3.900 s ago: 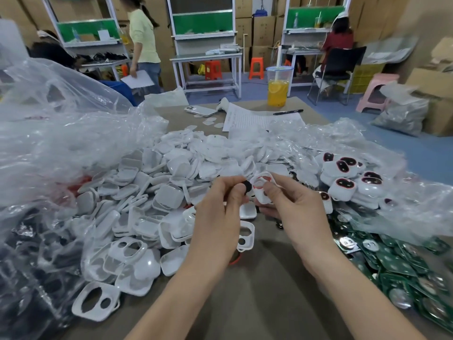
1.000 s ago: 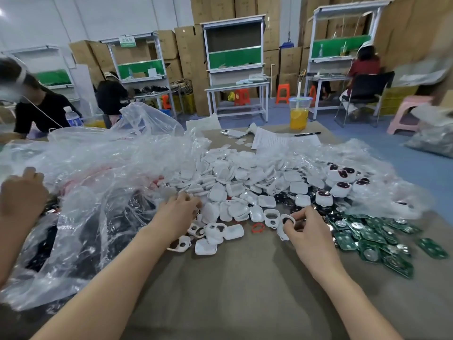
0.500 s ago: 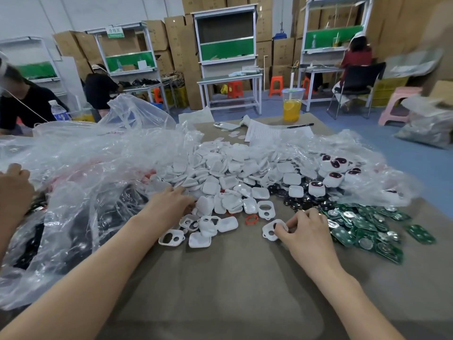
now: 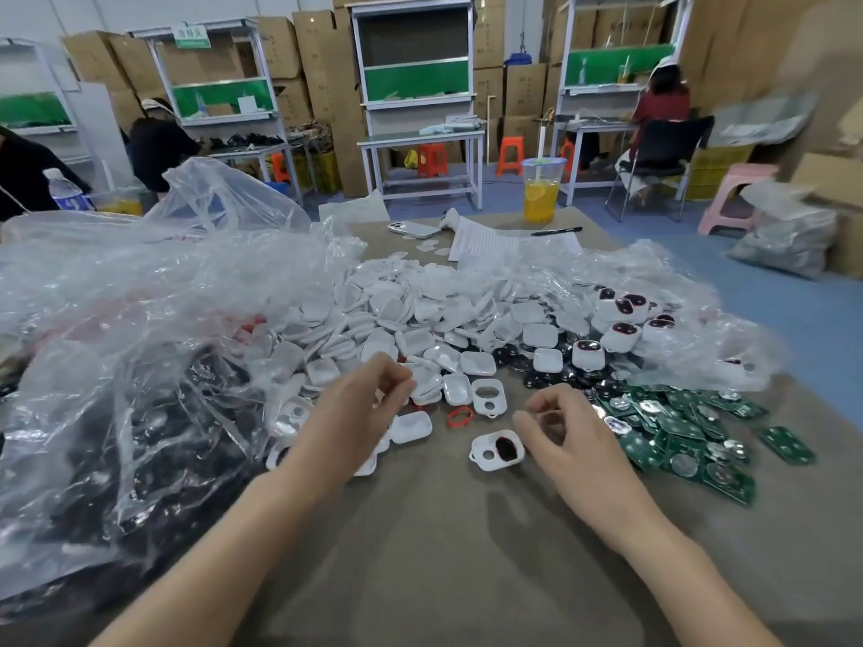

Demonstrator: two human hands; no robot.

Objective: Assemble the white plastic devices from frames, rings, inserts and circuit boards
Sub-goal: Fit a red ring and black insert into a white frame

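The frame [image 4: 497,464] lies flat on the table [image 4: 443,530], insert [image 4: 505,448] up, I reckon for its next part, at 8 o'clock from my right hand [image 4: 565,427], loosely curled and empty. My left hand [image 4: 364,408] bunches its fingertips over the pile [image 4: 420,319]; whether it pinches anything, I can't tell.

Brown cardboard boxes [image 4: 317,44] are stacked high along the back of the room, with a strip of pale wall [image 4: 93,7] at the upper left. Three white-framed workbenches with green back panels stand in front of them: one on the left [image 4: 219,95], one in the middle [image 4: 420,137] and one on the right [image 4: 616,67]. Orange stools [image 4: 432,160] sit under and beside the middle one. A person in a red top [image 4: 663,105] sits on a black chair [image 4: 672,147] at the right bench; a person in black [image 4: 159,142] is by the left one. The floor [image 4: 794,310] is blue, with a pink stool [image 4: 742,193] and a filled plastic bag [image 4: 789,240] on it at the right. The light is even.
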